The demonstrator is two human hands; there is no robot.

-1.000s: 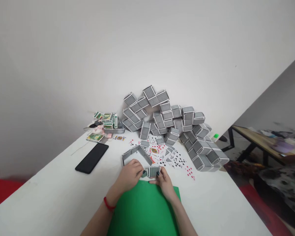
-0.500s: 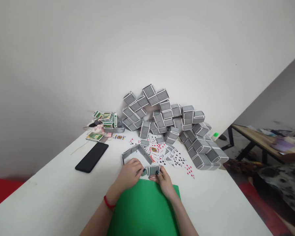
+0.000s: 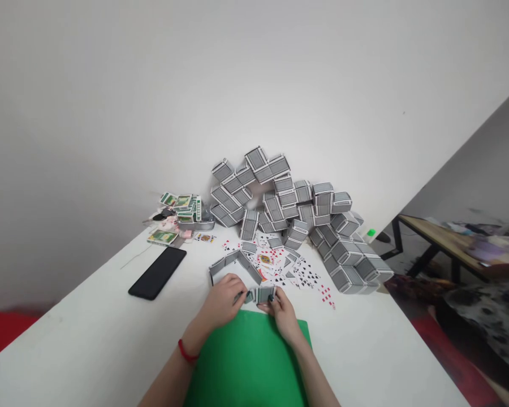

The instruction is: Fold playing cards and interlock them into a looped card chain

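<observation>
While the right hand [image 3: 283, 314] pinches a folded card [image 3: 265, 295], apparently steadying it, the left hand [image 3: 224, 299] grips its narrower end [image 3: 249, 297]; both work low.

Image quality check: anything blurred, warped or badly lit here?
Head view: soft, fairly even light, the wall darker toward the left; no strong glare on the phone; the folded cards at the fingertips lack fine detail; wide-angle stretch toward the edges, with clutter on the side desk smeared.
</observation>
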